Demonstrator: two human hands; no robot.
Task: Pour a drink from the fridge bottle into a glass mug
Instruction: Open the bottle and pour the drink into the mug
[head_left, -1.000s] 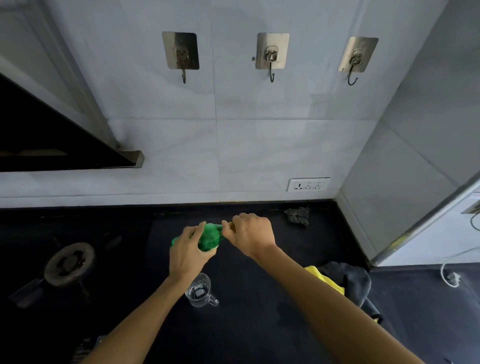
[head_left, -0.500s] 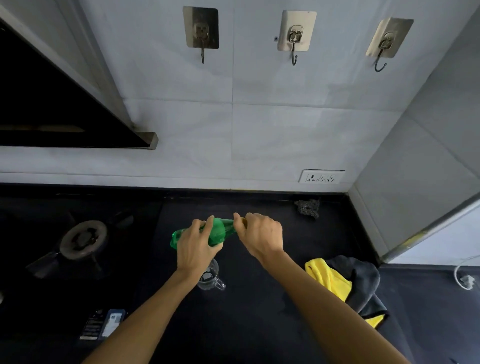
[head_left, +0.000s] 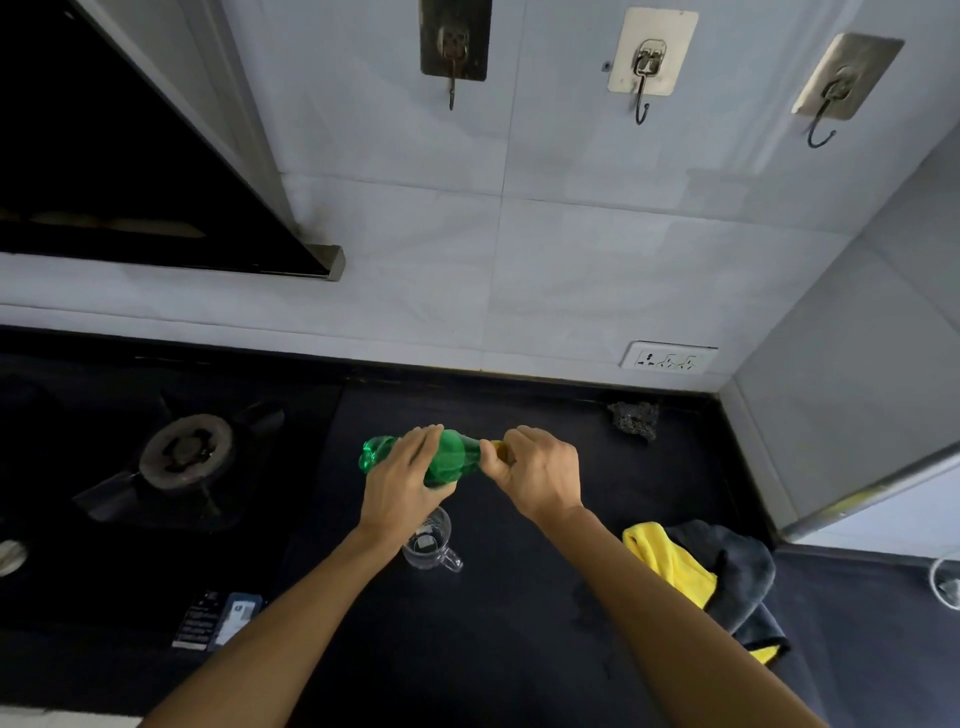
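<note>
The green bottle (head_left: 452, 460) now lies flatter, its base showing further past the left hand (head_left: 400, 491).

Single view: a wide-angle camera worn on the head looks forward and steeply down over a dark counter (head_left: 467, 649) toward the tiled wall (head_left: 571, 260) at its far side. The left hand (head_left: 400, 488) and right hand (head_left: 540, 478), on a green bottle (head_left: 452, 460), sit close below the lens at centre frame. The field spans a stove burner (head_left: 184, 452) at left, a side wall (head_left: 857, 389) at right and wall hooks (head_left: 647, 62) above.
</note>
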